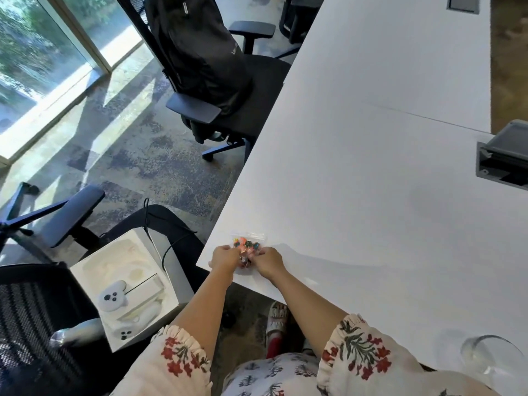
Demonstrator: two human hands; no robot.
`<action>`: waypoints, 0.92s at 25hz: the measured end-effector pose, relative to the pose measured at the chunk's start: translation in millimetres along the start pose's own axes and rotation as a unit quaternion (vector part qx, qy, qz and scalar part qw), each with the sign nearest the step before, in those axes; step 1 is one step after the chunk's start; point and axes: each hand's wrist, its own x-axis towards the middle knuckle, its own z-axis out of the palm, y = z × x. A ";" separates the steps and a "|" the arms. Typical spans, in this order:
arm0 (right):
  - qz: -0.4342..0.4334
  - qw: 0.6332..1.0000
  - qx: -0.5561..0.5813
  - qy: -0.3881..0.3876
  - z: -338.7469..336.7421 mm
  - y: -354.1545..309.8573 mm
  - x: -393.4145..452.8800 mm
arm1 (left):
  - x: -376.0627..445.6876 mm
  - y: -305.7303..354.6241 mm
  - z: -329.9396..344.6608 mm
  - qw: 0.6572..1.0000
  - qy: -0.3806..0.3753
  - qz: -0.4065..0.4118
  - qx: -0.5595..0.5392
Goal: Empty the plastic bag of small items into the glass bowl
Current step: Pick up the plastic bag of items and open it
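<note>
A small clear plastic bag [248, 243] with several colourful small items inside lies near the left corner of the white table [371, 167]. My left hand [224, 260] grips its near left edge and my right hand [268, 262] grips its near right edge, both resting on the tabletop. The bag's near part is hidden between my fingers. The glass bowl [490, 358] stands empty at the table's near right, far from the bag and partly cut off by the frame's lower edge.
An open cable box [503, 158] is sunk in the table at right. A black office chair [217, 90] with a backpack stands beyond the table's left edge. On a chair at left sits a white box [128, 287] holding game controllers.
</note>
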 end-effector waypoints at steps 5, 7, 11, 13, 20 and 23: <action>-0.012 0.999 0.053 0.002 -23.4 22.2 -3.6 | -16.0 3.7 13.0 1.000 -0.020 -0.002 -0.010; -0.008 0.997 0.075 0.005 -31.2 25.5 -3.5 | -22.0 11.3 19.1 0.998 -0.032 -0.001 -0.055; -0.026 0.989 0.144 0.005 -51.8 26.2 -12.1 | -38.9 27.7 37.2 0.992 -0.023 0.068 -0.106; -0.030 0.982 0.184 0.015 -66.6 29.3 -17.2 | -51.1 35.5 47.3 0.988 -0.027 0.119 -0.093; -0.102 0.975 0.139 0.143 -135.8 36.5 -36.1 | -89.9 56.8 75.9 0.951 -0.015 0.296 0.086; -0.157 0.970 0.095 0.162 -157.6 42.3 -41.3 | -105.6 63.6 91.3 0.931 -0.027 0.346 0.110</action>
